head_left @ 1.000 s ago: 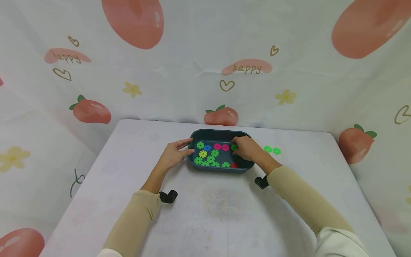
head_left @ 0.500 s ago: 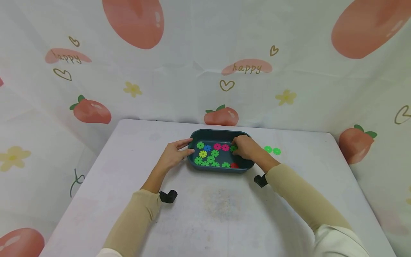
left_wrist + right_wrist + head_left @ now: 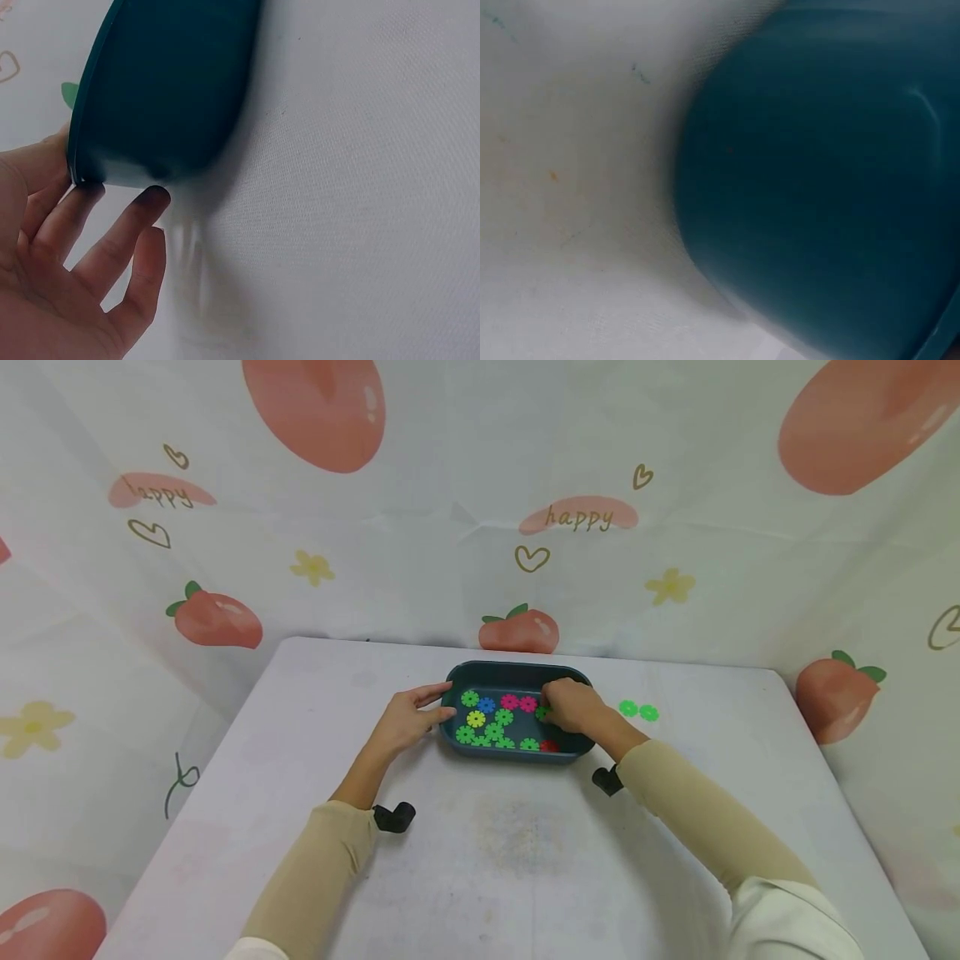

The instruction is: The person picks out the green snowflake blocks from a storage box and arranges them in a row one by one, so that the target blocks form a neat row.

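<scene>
A dark teal plastic tray (image 3: 510,756) stands on the table with several notched plastic discs lying flat inside. My left hand (image 3: 401,720) holds its left end; in the left wrist view, fingertips (image 3: 155,196) touch the outer end wall. My right hand (image 3: 573,706) reaches into the right part of the tray, fingers bent down at a green notched disc (image 3: 542,713) that they partly cover. Pink discs (image 3: 518,702) lie just left of it. A yellow disc (image 3: 476,718), a blue disc (image 3: 486,704) and several green ones fill the left side.
Two green discs (image 3: 638,711) lie on the white table (image 3: 517,860) to the right of the tray, beyond the right forearm. A patterned cloth (image 3: 420,527) hangs behind the table. The tray's outer wall (image 3: 802,187) takes up most of the right wrist view.
My right hand has shifted slightly left, and the green disc at its fingers has moved a little left and toward me. The left hand and tray stay put.
</scene>
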Demonstrator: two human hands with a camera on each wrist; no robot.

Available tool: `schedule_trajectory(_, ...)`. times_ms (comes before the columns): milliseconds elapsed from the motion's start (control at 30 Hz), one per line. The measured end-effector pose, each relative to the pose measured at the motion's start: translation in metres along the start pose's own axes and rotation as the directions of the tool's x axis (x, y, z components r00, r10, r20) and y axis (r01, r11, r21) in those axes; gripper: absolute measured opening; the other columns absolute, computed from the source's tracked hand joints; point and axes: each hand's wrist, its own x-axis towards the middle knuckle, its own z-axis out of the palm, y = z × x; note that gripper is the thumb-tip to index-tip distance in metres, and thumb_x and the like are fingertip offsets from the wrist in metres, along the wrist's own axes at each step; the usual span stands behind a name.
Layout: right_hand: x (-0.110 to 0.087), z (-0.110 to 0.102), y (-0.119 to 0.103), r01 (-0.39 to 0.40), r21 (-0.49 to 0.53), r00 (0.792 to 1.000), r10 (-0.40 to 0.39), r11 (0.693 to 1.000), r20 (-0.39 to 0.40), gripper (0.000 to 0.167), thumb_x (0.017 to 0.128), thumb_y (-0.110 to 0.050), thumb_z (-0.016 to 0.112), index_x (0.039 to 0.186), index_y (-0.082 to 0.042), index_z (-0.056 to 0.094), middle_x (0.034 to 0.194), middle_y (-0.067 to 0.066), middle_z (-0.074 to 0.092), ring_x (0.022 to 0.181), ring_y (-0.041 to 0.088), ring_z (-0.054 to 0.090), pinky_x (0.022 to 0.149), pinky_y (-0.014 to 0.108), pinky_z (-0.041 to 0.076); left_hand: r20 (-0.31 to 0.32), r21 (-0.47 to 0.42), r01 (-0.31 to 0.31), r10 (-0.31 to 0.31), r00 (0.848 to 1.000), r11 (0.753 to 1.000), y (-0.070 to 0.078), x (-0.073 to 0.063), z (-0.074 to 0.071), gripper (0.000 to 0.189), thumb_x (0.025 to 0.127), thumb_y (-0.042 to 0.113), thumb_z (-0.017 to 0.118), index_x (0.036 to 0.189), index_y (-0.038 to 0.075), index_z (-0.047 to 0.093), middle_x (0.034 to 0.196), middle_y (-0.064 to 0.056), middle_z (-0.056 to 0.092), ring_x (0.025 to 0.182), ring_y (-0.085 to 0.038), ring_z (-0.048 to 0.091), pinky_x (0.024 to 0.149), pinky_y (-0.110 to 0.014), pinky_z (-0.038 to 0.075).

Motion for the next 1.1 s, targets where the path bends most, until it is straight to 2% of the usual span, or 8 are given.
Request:
schedule_trajectory(167, 0.001, -0.001, 0.000, -0.013, 0.018, 1.000, 0.013, 1.000, 0.027, 0.032, 0.093, -0.024, 0.077, 0.116, -0.003, 0.070, 0.115, 0.012, 0.073, 0.098, 0.023, 0.067, 0.098, 0.045, 0.057, 0.003, -0.004, 0.005, -0.005, 1.000, 1.000, 0.001, 0.000, 0.000, 0.055, 0.095, 0.033, 0.073, 0.147, 0.027, 0.057, 0.157, -0.007, 0.051, 0.153, -0.028, 0.038, 0.113, -0.048, 0.048)
schedule_trajectory(367, 0.000, -0.002, -0.001, -0.010, 0.028, 1.000, 0.010, 1.000, 0.023, 0.034, 0.092, -0.024, 0.078, 0.117, -0.002, 0.071, 0.116, 0.013, 0.073, 0.101, 0.025, 0.068, 0.098, 0.045, 0.057, 0.001, -0.012, 0.007, -0.007, 1.000, 1.000, 0.002, -0.001, -0.001, 0.054, 0.095, 0.033, 0.073, 0.147, 0.026, 0.057, 0.156, -0.008, 0.051, 0.152, -0.028, 0.039, 0.113, -0.048, 0.048)
schedule_trajectory(533, -0.002, -0.003, -0.001, 0.009, 0.046, 1.000, -0.010, 0.999, 0.009, 0.025, 0.092, -0.024, 0.077, 0.106, -0.003, 0.074, 0.100, 0.009, 0.074, 0.088, 0.021, 0.065, 0.083, 0.038, 0.058, -0.003, 0.001, -0.024, 0.024, 1.000, 1.000, 0.001, -0.001, -0.001, 0.055, 0.095, 0.032, 0.073, 0.147, 0.023, 0.056, 0.156, -0.009, 0.052, 0.153, -0.029, 0.037, 0.115, -0.050, 0.045)
schedule_trajectory(633, -0.003, -0.002, 0.000, 0.043, 0.063, 0.999, -0.043, 0.997, -0.005, 0.019, 0.094, -0.024, 0.075, 0.098, -0.005, 0.075, 0.088, 0.005, 0.072, 0.079, 0.019, 0.059, 0.072, 0.031, 0.053, -0.004, 0.005, -0.032, 0.032, 0.999, 0.999, 0.000, -0.001, -0.001, 0.055, 0.095, 0.031, 0.073, 0.147, 0.022, 0.056, 0.155, -0.009, 0.052, 0.153, -0.030, 0.036, 0.116, -0.051, 0.043)
schedule_trajectory(733, -0.005, -0.003, 0.003, 0.093, 0.101, 0.995, -0.090, 0.990, -0.036, 0.017, 0.095, -0.024, 0.074, 0.096, -0.007, 0.075, 0.084, 0.003, 0.071, 0.076, 0.017, 0.057, 0.068, 0.028, 0.049, -0.003, -0.002, -0.032, 0.032, 0.999, 0.999, -0.001, 0.000, 0.001, 0.054, 0.096, 0.030, 0.073, 0.147, 0.022, 0.057, 0.155, -0.009, 0.052, 0.154, -0.030, 0.035, 0.118, -0.052, 0.040)
schedule_trajectory(833, -0.007, -0.005, 0.007, 0.137, 0.172, 0.989, -0.126, 0.976, -0.073, 0.016, 0.095, -0.022, 0.073, 0.099, -0.006, 0.075, 0.086, 0.004, 0.072, 0.075, 0.016, 0.057, 0.069, 0.029, 0.049, -0.004, -0.007, -0.034, 0.034, 0.999, 0.999, -0.002, 0.000, 0.001, 0.054, 0.096, 0.029, 0.073, 0.147, 0.021, 0.056, 0.155, -0.008, 0.052, 0.154, -0.029, 0.034, 0.121, -0.052, 0.037)
schedule_trajectory(933, -0.010, -0.009, 0.011, 0.149, 0.264, 0.987, -0.128, 0.953, -0.094, 0.017, 0.095, -0.022, 0.073, 0.102, -0.006, 0.075, 0.087, 0.006, 0.073, 0.074, 0.014, 0.059, 0.070, 0.029, 0.050, -0.006, -0.008, -0.040, 0.039, 0.999, 0.999, -0.002, 0.000, 0.002, 0.054, 0.096, 0.029, 0.073, 0.147, 0.021, 0.057, 0.155, -0.008, 0.053, 0.154, -0.029, 0.034, 0.121, -0.052, 0.037)
schedule_trajectory(1100, -0.017, -0.014, 0.010, 0.137, 0.423, 0.990, -0.110, 0.896, -0.087, 0.025, 0.098, -0.024, 0.069, 0.114, -0.005, 0.074, 0.093, 0.012, 0.076, 0.076, 0.018, 0.065, 0.069, 0.028, 0.054, -0.007, -0.024, -0.036, 0.036, 0.999, 0.999, -0.003, -0.001, 0.001, 0.055, 0.095, 0.031, 0.074, 0.147, 0.023, 0.057, 0.155, -0.008, 0.053, 0.150, -0.029, 0.041, 0.111, -0.048, 0.049)
